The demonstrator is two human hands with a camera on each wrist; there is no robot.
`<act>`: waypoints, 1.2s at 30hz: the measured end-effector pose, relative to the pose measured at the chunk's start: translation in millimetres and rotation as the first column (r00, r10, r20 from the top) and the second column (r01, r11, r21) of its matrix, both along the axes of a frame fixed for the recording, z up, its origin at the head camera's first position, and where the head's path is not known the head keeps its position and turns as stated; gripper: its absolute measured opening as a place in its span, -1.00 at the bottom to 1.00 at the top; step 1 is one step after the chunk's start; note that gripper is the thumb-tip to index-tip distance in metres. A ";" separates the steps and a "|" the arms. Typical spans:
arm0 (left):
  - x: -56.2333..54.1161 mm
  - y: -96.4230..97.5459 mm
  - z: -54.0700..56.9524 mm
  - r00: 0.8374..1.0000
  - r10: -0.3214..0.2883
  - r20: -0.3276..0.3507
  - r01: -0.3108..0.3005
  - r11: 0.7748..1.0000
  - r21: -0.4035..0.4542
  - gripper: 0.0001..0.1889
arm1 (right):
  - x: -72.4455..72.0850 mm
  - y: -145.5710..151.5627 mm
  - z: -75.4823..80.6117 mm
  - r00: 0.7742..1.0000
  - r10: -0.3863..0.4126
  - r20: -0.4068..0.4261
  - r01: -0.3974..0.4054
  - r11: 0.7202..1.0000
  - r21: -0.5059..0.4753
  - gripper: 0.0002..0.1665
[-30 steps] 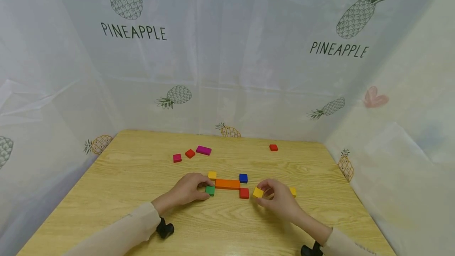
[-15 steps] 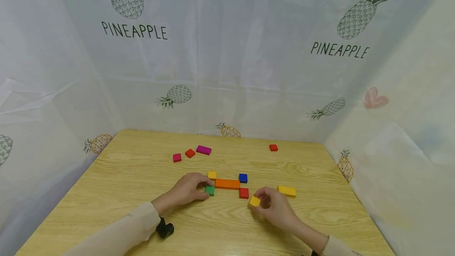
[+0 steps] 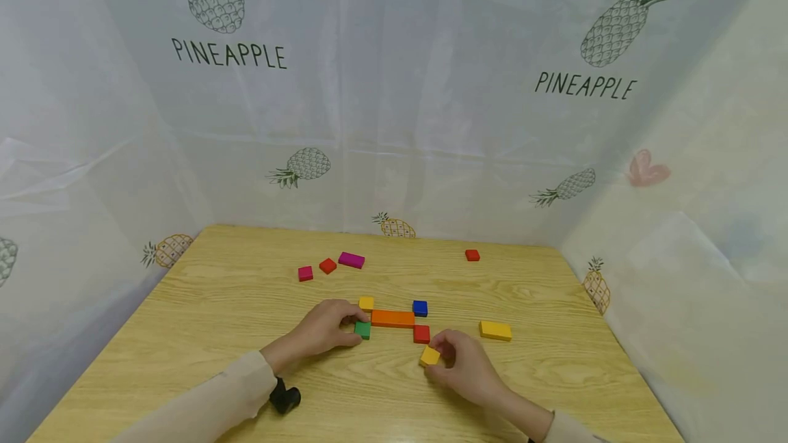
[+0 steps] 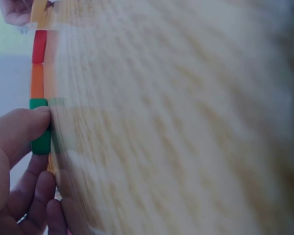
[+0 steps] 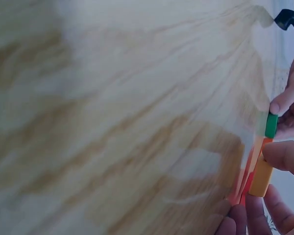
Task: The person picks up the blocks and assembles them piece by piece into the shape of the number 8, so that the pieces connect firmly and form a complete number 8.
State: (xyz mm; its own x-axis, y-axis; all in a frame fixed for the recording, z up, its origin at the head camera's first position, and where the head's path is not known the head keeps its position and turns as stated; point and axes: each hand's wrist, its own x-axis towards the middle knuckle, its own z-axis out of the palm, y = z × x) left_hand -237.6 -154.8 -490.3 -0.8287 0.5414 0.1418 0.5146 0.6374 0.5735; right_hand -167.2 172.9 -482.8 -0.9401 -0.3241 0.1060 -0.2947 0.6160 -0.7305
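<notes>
My left hand [image 3: 329, 327] pinches a green block [image 3: 362, 330] between thumb and fingers at the left end of a long orange block [image 3: 392, 319]. Behind the green one sits a yellow block [image 3: 366, 303]. At the orange block's right end, a blue block [image 3: 420, 308] lies at the back corner and a red block [image 3: 421, 334] at the front corner. My right hand [image 3: 464, 368] pinches a second small yellow block [image 3: 429, 356], held turned at an angle just in front of the red one. In the right wrist view this yellow block [image 5: 260, 176] shows between thumb and fingertips.
A longer yellow block [image 3: 495, 331] lies to the right of my right hand. Farther back are a pink block [image 3: 305, 273], a red block [image 3: 327, 266], a purple block [image 3: 351, 260] and another red block [image 3: 472, 255]. A pineapple-print sheet [image 3: 394, 122] stands behind the wooden table [image 3: 246, 279].
My right hand has moved left and toward me with the small yellow block, from right of the red block to in front of it. My left hand stays at the green block.
</notes>
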 end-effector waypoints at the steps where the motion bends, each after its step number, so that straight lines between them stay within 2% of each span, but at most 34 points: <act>1: 0.1 0.0 -0.3 1.000 0.000 0.000 0.000 1.000 0.001 -0.69 | 0.3 -1.0 -0.3 1.000 0.001 -0.004 -0.001 1.000 0.004 -0.63; 10: -0.4 0.2 0.0 1.000 0.000 0.017 0.000 1.000 0.008 -0.69 | 0.2 -8.0 -3.2 0.999 -0.006 -0.031 0.006 1.000 0.018 -0.63; 22: -3.2 0.7 -1.4 1.000 0.001 -0.003 -0.001 1.000 -0.006 -0.69 | -0.2 -13.4 -7.1 0.997 -0.040 -0.069 0.044 0.997 0.061 -0.62; 32: -3.6 -0.4 -1.1 1.000 -0.014 -0.016 0.014 1.000 -0.004 -0.69 | 2.5 -16.2 -8.3 0.997 -0.050 -0.066 0.055 0.996 0.074 -0.64; 36: -2.6 -0.7 -0.8 1.000 -0.008 -0.005 0.008 1.000 -0.001 -0.69 | 4.1 -19.4 -9.2 0.995 -0.080 -0.060 0.084 0.994 0.069 -0.64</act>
State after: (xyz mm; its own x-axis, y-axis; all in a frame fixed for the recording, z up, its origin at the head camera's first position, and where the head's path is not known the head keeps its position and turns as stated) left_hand -240.1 -155.5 -491.2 -0.8237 0.5479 0.1457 0.5224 0.6336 0.5706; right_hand -163.1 153.5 -492.0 -0.9570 -0.2543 0.1394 -0.2805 0.6896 -0.6677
